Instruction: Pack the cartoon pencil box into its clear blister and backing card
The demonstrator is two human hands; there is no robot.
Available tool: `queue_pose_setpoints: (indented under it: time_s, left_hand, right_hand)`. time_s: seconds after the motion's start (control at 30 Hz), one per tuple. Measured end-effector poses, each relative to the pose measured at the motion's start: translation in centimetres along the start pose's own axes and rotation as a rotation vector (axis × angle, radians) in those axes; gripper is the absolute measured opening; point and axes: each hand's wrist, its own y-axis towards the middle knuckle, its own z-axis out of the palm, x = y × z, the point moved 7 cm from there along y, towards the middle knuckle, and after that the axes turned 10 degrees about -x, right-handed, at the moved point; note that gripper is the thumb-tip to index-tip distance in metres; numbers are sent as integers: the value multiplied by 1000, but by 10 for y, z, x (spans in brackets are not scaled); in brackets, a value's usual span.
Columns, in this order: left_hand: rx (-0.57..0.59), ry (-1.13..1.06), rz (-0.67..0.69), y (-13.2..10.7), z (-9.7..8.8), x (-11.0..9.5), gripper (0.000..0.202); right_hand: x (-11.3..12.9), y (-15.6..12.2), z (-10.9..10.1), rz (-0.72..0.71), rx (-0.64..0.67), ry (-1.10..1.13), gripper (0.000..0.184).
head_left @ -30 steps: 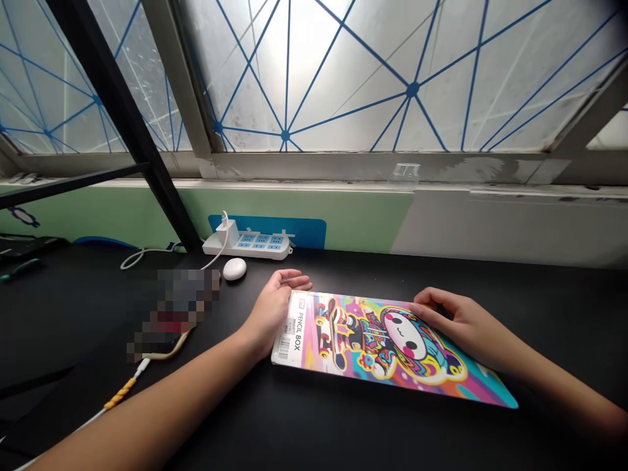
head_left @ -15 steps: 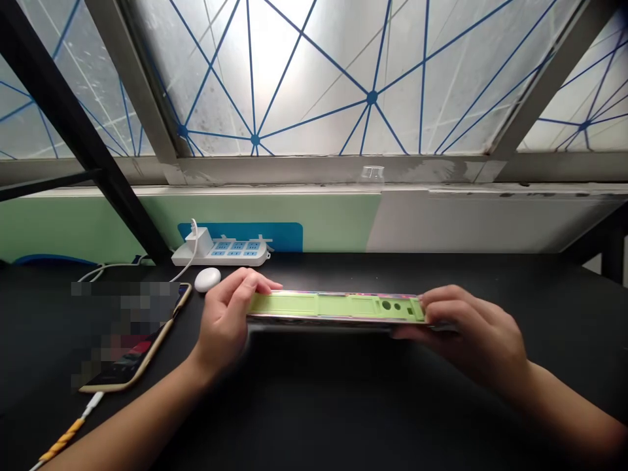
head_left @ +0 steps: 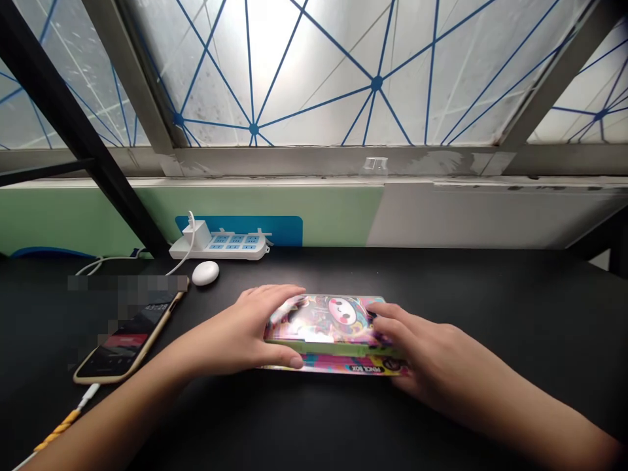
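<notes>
A pencil box [head_left: 324,322] with a glossy, colourful lid and a round cartoon face lies on the black desk in front of me. Its front side is green, and below it shows a pink, patterned edge with the lettering "PENCIL BOX", partly legible. My left hand [head_left: 255,330] grips the box's left end, thumb along the front and fingers over the back. My right hand [head_left: 417,340] holds the right end, with fingers on the lid's corner and the thumb side low at the front, mostly hidden.
A phone [head_left: 130,340] with a charging cable [head_left: 59,428] lies to the left. Behind it are a small white rounded case [head_left: 205,273] and a white power strip [head_left: 220,245] with a plugged-in adapter. A black slanted post [head_left: 98,157] rises at the left, before the window.
The pencil box has come down and towards me and turned, so its cartoon lid shows instead of the long green face. Both hands moved with it, closer together.
</notes>
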Motion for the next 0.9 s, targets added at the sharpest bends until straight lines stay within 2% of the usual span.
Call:
queue_pose_setpoints:
  time_s: [0.1,0.2,0.33,0.4,0.5,0.63,0.73,0.83,0.9]
  left_hand:
    - [24,85,18,0,6,2,94]
    - [8,154,95,2,11,-1,86]
    - [-51,245,197,4,17,-7,78]
    - [-68,256,218,4,19,-7,78]
    - [-106,290,256,4,22,-9,77]
    - [-286,451,396,-3,19,-23,78]
    - [-437,571,493,-12,17,-39,81]
    - [-512,617,545,-17,13,-50,87]
    - [-553,632,533,-18,5,-53,93]
  right_hand:
    - [2,1,5,28,127,60,64]
    - [-5,4,2,93,188,216,60]
    - [-22,8,-1,190,145,337,41]
    - [-33,8,1,249,95,334,46]
    - [-53,4,13,389,73,361,66]
    - [-73,-3,25,572,98,424,75]
    - [-75,3,13,518,-16,398,75]
    - [-70,8,-10,409,-188,311,72]
    - [-62,10,-23,333,-281,245,68]
